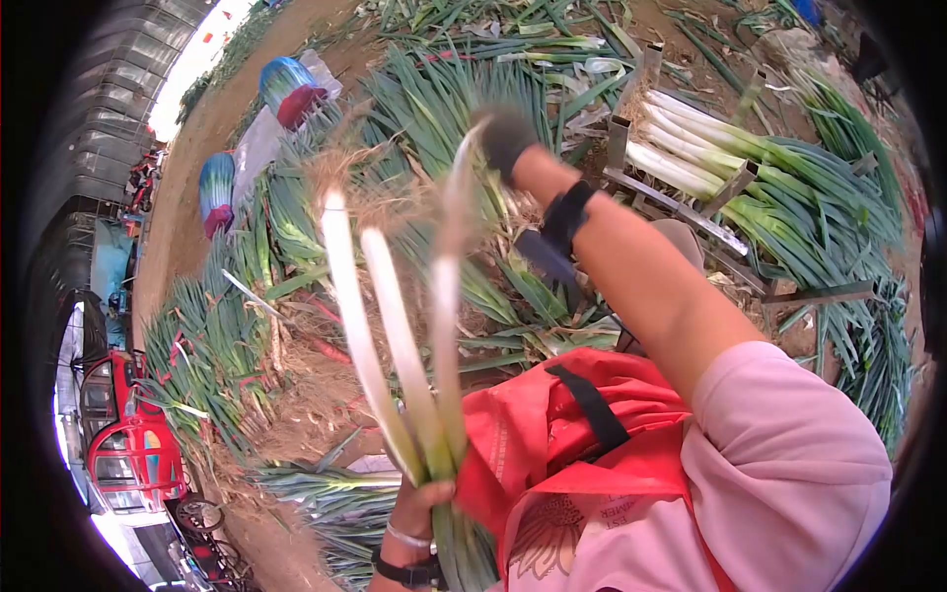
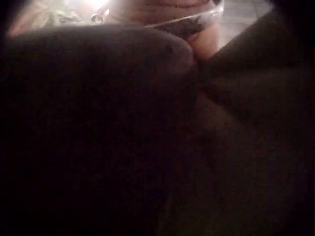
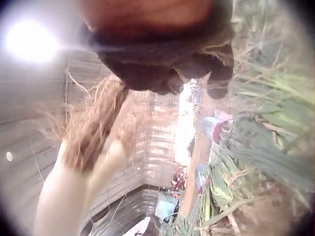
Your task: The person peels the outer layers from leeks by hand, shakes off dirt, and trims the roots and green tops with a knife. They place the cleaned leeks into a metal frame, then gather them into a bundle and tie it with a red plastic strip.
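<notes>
In the head view my left hand (image 1: 426, 495) grips several long green onions (image 1: 400, 335) by their green part, roots upward, in front of the red apron (image 1: 552, 414). My right hand (image 1: 508, 143), in a dark glove and blurred, is above the root ends. A pale strip of outer skin (image 1: 462, 163) runs from the rightmost stalk up to its fingers, which pinch it. In the right wrist view the dark glove (image 3: 162, 66) has curled fingers beside the stringy roots (image 3: 93, 128). The left wrist view is mostly dark.
Trimmed green onions (image 1: 691, 148) lie stacked in a metal rack (image 1: 681, 212) at right. Unsorted bunches (image 1: 207, 345) cover the ground ahead and left. Two wrapped bundles (image 1: 217, 192) lie farther off. A red three-wheeled vehicle (image 1: 133, 444) stands at far left.
</notes>
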Demonstrator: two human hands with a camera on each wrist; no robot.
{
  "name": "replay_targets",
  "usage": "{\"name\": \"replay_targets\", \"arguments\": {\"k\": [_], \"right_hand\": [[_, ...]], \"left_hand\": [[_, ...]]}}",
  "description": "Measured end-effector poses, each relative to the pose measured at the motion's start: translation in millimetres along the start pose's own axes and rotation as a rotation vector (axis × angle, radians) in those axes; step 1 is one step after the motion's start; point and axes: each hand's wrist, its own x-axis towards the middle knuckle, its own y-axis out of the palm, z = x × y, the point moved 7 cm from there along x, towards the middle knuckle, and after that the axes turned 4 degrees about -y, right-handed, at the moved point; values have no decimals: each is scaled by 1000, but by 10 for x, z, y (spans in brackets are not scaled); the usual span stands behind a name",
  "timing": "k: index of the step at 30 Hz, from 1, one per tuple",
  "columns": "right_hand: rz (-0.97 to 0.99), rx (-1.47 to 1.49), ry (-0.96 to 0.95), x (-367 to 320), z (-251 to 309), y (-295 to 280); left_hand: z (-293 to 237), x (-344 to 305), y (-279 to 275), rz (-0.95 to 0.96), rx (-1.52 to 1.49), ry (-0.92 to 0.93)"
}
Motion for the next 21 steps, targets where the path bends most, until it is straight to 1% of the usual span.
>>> {"name": "replay_targets", "arguments": {"k": [1, 2, 3, 4, 5, 6, 7, 9, 10, 11, 12, 13, 14, 15, 17, 18, 20, 21], "right_hand": [[95, -145, 148, 21, -743, 200], [215, -299, 282, 21, -1460, 377], [189, -301, 252, -96, -1570, 365], [164, -304, 222, -223, -1673, 350], [383, -163, 189, -561, -1365, 625], [599, -25, 142, -946, -983, 866], [804, 100, 92, -1271, -597, 999], [1270, 177, -257, -1846, 40, 1694], [1318, 229, -319, -1859, 483, 1267], [1044, 558, -361, -1843, 712, 1158], [898, 731, -340, -1750, 943, 902], [815, 887, -314, -1640, 1085, 655], [723, 1041, -282, -1535, 1194, 394], [858, 1290, -77, -1517, 1303, 208], [873, 1592, -155, -1582, 1570, -12], [890, 1663, -139, -1687, 1750, -107], [928, 1804, -102, -1895, 2108, -296], [887, 1875, 112, -1969, 2129, -348]], "left_hand": [[247, -147, -228, -33, -26, 32], [342, -216, -386, -69, -51, 70], [330, -184, -362, -72, -71, 67], [379, -200, -361, -162, -47, -23], [403, -278, -407, -269, -21, -121], [248, -195, -284, -225, -84, -80], [95, -35, -396, -192, -90, -10], [-217, 284, -612, -121, -107, 129], [-591, 295, -381, -109, -60, 241], [-747, 298, -330, -112, -64, 252], [-869, 294, -269, -44, -50, 256], [-966, 277, -166, 25, -30, 255], [-1075, 237, -63, -15, 30, 314], [-1093, 252, 22, -8, 43, 310], [-1210, 265, 132, -71, 133, 400], [-1227, 329, 146, -60, 142, 405], [-1298, 453, 136, -167, 404, 523], [-1311, 472, 221, -157, 409, 529]]}}
